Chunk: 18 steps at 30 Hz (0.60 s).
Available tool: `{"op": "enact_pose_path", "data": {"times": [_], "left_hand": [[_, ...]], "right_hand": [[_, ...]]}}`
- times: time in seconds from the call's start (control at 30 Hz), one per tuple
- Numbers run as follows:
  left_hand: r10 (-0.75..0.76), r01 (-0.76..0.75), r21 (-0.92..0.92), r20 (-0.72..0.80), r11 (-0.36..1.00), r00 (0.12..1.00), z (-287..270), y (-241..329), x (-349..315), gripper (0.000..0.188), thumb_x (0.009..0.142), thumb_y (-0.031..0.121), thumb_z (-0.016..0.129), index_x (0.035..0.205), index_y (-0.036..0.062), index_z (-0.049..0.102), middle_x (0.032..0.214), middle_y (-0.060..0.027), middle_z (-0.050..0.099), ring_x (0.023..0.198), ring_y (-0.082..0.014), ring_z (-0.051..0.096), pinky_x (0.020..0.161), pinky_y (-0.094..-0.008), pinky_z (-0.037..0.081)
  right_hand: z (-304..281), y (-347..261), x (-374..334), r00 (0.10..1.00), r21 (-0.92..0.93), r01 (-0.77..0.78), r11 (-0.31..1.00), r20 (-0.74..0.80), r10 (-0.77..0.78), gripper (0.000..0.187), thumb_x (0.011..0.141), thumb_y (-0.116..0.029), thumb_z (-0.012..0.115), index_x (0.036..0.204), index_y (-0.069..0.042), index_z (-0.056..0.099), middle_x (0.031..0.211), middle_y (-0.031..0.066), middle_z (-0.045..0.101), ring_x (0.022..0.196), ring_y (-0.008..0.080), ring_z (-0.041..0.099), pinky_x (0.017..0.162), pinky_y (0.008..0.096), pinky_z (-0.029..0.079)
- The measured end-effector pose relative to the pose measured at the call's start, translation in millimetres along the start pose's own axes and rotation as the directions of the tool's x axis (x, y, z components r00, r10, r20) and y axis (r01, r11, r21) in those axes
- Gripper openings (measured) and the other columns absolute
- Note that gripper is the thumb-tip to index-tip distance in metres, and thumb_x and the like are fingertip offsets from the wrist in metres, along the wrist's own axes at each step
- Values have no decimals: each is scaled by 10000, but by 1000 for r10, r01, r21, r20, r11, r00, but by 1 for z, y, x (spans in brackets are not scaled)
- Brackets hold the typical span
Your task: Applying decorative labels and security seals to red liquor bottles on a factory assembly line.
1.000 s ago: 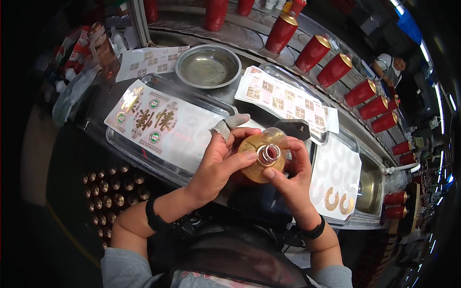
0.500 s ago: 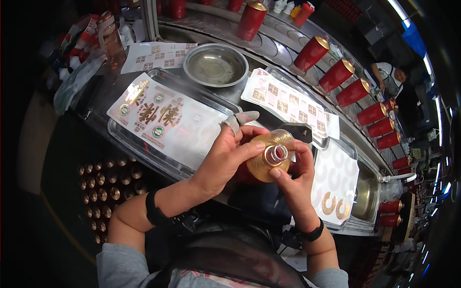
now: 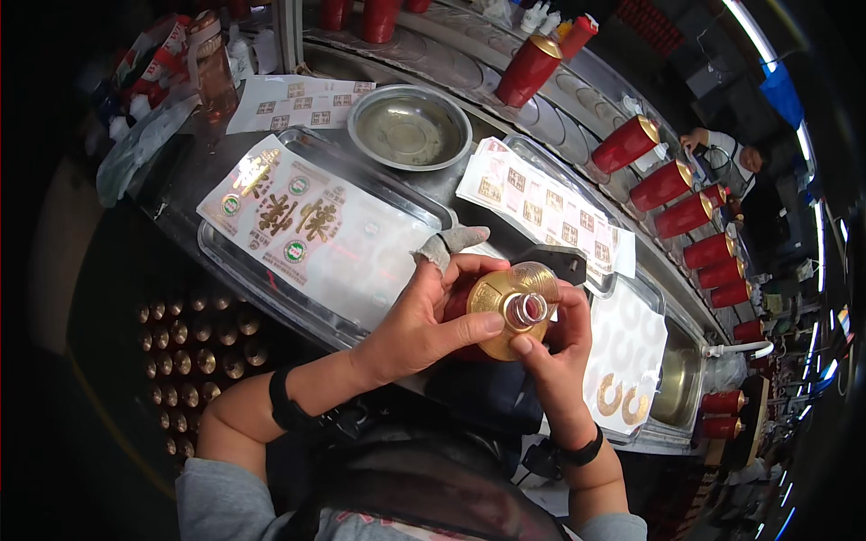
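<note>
A bottle (image 3: 494, 305) with a gold shoulder and an open clear glass neck is held between my two hands, its mouth tilted toward me. My left hand (image 3: 422, 317) closes on its left side, thumb pressed on the gold near the neck. A grey fabric cover wraps my left index finger, which points away from the bottle. My right hand (image 3: 561, 356) grips the right side, thumb at the front below the neck. A thin translucent gold-patterned decal (image 3: 539, 273) lies against the far side of the shoulder. The bottle's lower body is mostly hidden.
Decal sheets (image 3: 307, 230) lie on a metal tray at left, others (image 3: 541, 203) at upper right. A sheet with gold C-shaped decals (image 3: 622, 352) lies right. A metal basin (image 3: 410, 126) stands behind. Red bottles (image 3: 529, 72) line a conveyor; a person (image 3: 726, 162) is beyond.
My left thumb has slid down the gold shoulder toward the front of the neck. The held bottle sits slightly lower and to the right. Red bottles on the conveyor have shifted rightward.
</note>
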<state>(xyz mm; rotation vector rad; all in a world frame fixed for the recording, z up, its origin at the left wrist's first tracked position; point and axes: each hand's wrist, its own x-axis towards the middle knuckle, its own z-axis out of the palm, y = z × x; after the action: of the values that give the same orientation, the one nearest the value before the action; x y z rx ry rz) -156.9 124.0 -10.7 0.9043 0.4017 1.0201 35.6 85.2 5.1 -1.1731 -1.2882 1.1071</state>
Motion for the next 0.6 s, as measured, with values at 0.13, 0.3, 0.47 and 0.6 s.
{"op": "enact_pose_path", "data": {"times": [0.13, 0.3, 0.47, 0.6], "left_hand": [[-7, 7, -20, 11, 1000, 1000, 0, -1, 0, 773, 915, 14, 624, 1519, 79, 145, 1410, -154, 436, 1327, -223, 452, 1128, -383, 373], [-21, 21, -42, -10, 999, 1000, 2, -1, -2, 781, 916, 9, 618, 1523, 75, 132, 1410, -157, 440, 1316, -220, 461, 1122, -385, 379], [-70, 70, -57, -3, 996, 998, 0, 2, -2, 781, 913, 77, 673, 1518, 70, 180, 1433, -159, 413, 1346, -237, 425, 1140, -408, 344], [244, -288, 543, 154, 789, 958, -25, 5, -22, 861, 868, 363, 762, 1487, 6, 282, 1474, -176, 355, 1386, -298, 352, 1162, -442, 273]], "right_hand": [[0, -2, -2, 1000, -4, 0, 1000, 2, 0, 540, 775, -178, 834, 1195, -55, 517, 1262, 60, 478, 1101, 147, 584, 823, 267, 553], [1, -1, -4, 999, 0, 29, 1000, -17, -29, 569, 769, -187, 841, 1213, -59, 510, 1271, 69, 475, 1120, 160, 578, 839, 279, 560], [-1, 1, -4, 1000, -17, 16, 1000, -15, -16, 577, 768, -194, 842, 1218, -58, 506, 1276, 68, 468, 1124, 160, 573, 840, 279, 561], [1, 1, -2, 1000, 7, 1, 1000, -7, -1, 590, 770, -199, 842, 1225, -55, 497, 1278, 70, 457, 1135, 162, 566, 840, 281, 563]]}}
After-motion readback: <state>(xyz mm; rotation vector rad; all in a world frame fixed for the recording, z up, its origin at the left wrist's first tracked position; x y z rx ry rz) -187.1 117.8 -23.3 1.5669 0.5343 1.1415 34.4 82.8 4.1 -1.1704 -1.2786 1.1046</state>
